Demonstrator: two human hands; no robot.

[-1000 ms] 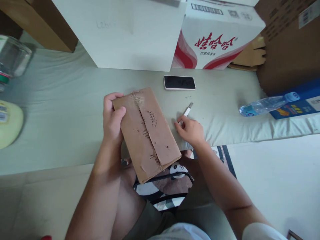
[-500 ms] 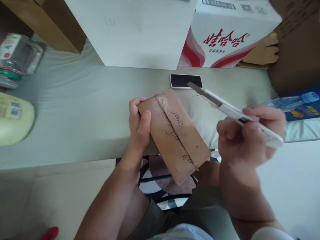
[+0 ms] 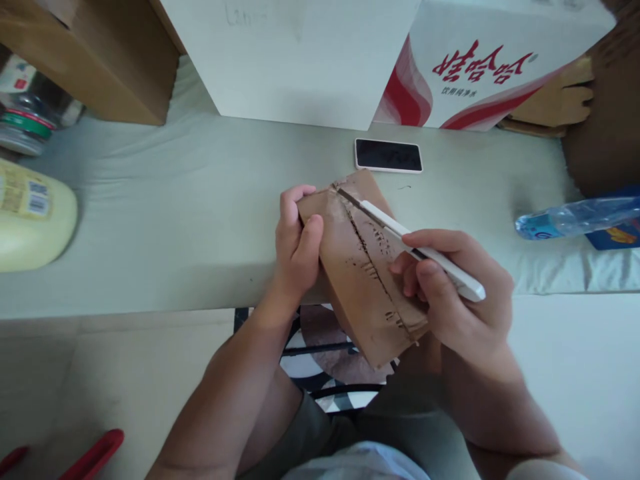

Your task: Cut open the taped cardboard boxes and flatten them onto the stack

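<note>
My left hand grips the upper left side of a brown cardboard box, thumb on top and fingers round the edge. The box is tilted, with a dark seam and small dark marks running down its face. In my right hand is a white utility knife, its blade extended. The blade's tip meets the box at the far end of the seam. Part of the box's right side is hidden behind my right hand.
Beyond the box lies a phone on the pale green cloth surface. Behind stand a white box and a red-and-white carton. A plastic bottle lies right; a yellow bottle and a jar are left.
My right hand has moved left and brought the knife down from the air onto the far end of the box's seam. My left hand still holds the box.
</note>
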